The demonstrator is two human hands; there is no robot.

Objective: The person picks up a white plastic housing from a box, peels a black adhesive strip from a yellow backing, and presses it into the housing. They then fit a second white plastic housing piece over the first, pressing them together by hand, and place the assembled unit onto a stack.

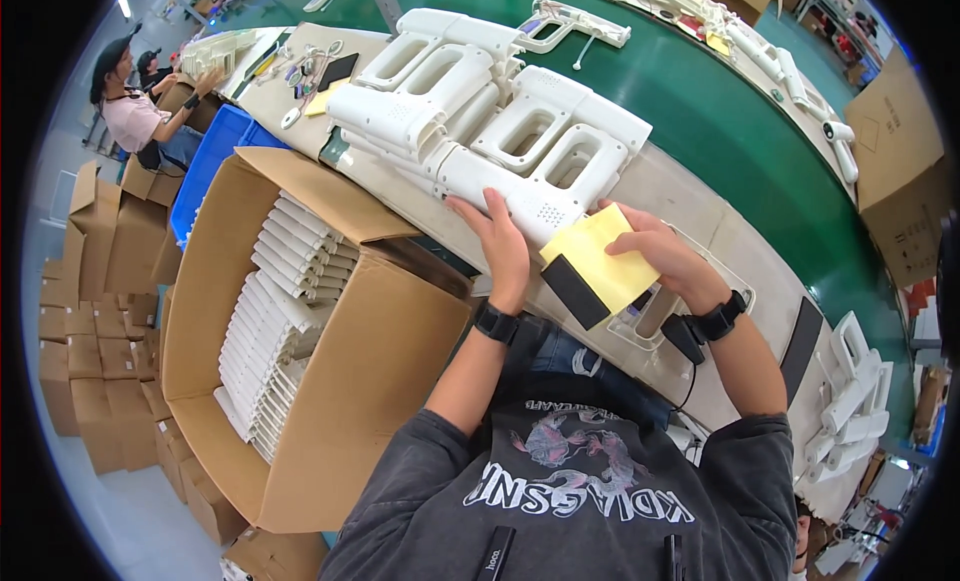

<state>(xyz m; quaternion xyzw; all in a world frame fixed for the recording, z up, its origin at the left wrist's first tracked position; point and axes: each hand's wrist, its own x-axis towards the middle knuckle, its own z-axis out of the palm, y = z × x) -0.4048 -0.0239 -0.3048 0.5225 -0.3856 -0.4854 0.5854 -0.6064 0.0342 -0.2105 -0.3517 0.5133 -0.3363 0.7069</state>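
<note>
White plastic housings (410, 101) with long oval openings are stacked on the bench in front of me. My left hand (500, 251) lies with fingers spread against the near side of a white housing (520, 196). In my right hand (668, 256) is a yellow sheet (600, 249), pinched with the thumb on top. A black rectangular strip (575, 291) runs along its lower left edge. The sheet overlaps the near end of the housing; whether they touch I cannot tell. Beneath my right wrist lies a pale frame-like part (640, 331), partly hidden.
An open cardboard box (340, 401) full of white parts stands at my left, beside a blue bin (215, 161). More white housings (850, 401) lie at the right. A green conveyor (690, 91) runs beyond the bench. A person (140, 111) works at the far left.
</note>
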